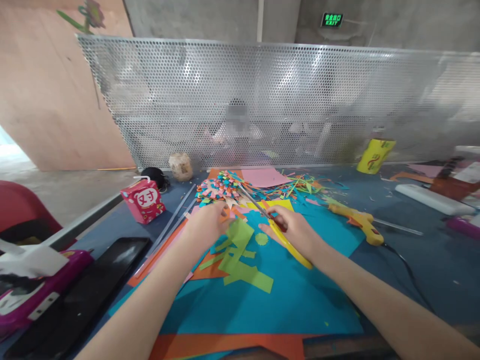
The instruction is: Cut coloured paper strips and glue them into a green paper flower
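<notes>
Near the tabletop's left edge stands a red drink carton (143, 200). Your left hand (205, 225), grip closed, pinches a green paper piece (238, 234) over the blue sheet (285, 290) mid-tabletop. Your right hand (296, 230) is closed around yellow scissors (282, 236), blades pointing toward the far edge. A yellow glue gun (358, 220) lies toward the right edge.

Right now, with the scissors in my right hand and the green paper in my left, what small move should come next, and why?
Probably bring the scissors left to the green paper. The right hand holds them with blades pointing past it, while the left hand holds the paper's top edge up.
</notes>
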Action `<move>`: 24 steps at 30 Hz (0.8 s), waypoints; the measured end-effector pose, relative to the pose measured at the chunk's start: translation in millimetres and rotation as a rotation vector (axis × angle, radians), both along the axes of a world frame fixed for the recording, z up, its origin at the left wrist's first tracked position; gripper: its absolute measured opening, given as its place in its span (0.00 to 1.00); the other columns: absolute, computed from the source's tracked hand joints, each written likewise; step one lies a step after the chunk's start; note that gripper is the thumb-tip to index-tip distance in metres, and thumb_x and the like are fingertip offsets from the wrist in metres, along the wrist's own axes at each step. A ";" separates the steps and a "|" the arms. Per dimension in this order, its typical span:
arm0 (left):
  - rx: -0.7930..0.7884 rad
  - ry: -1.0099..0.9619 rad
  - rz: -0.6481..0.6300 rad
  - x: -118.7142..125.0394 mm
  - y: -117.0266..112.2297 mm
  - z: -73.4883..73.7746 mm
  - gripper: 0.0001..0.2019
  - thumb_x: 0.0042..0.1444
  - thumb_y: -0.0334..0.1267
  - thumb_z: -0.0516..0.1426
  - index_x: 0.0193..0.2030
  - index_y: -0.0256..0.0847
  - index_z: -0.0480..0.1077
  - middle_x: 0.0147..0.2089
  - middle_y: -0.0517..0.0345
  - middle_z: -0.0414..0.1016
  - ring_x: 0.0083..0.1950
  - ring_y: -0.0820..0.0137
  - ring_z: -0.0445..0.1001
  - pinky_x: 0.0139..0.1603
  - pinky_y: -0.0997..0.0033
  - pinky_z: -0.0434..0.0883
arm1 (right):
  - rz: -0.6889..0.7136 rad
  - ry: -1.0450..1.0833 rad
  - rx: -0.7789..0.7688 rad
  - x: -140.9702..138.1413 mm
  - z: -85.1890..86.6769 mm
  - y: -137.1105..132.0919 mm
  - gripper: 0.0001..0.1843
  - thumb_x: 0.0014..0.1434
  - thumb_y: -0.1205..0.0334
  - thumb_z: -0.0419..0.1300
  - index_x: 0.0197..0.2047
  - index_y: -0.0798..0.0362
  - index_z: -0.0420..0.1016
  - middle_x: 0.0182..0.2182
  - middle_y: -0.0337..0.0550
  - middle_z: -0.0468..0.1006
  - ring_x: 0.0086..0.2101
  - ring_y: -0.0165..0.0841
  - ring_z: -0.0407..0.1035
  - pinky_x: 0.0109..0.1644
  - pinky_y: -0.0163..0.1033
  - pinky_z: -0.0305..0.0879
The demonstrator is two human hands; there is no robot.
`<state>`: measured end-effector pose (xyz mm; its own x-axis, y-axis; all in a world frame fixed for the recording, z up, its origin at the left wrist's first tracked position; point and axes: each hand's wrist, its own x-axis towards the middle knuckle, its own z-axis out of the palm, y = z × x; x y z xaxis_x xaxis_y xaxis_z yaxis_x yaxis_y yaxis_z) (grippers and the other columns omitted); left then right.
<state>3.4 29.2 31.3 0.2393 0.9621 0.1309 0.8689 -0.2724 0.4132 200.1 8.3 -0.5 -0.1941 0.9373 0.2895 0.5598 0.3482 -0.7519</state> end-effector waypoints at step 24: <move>-0.284 -0.319 -0.596 16.7 -16.1 -12.1 0.09 0.49 0.40 0.56 0.37 0.41 0.68 0.34 0.60 0.72 0.34 0.73 0.68 0.33 0.75 0.64 | -0.042 0.073 -0.006 1.6 -0.5 2.8 0.15 0.46 0.55 0.59 0.35 0.53 0.64 0.17 0.32 0.65 0.17 0.25 0.60 0.20 0.30 0.55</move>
